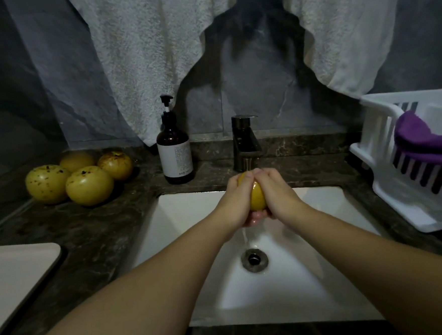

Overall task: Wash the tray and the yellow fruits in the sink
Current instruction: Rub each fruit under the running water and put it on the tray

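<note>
Left hand (234, 201) and right hand (275, 193) seemingly cup 1 yellow fruit (257, 197) under the faucet (245, 143)

- The wall (256, 86) behind is dark grey stone-look slab with pale veins.
- Two pale towels hang over it: one (139, 55) at 11 o'clock, another (346, 27) at 1 o'clock, with a dark shadow between them.
- The table (93, 228) is dark mottled marble, running from 9 o'clock to 3 o'clock.
- A dark faucet (245, 142) stands at 12 o'clock, an amber pump bottle (174, 149) just beside it toward 11.
- A white drying rack (387, 161) sits at 3 o'clock with a purple cloth (422, 140) draped over its edge.
- Light is dim and comes from the near side.
</note>
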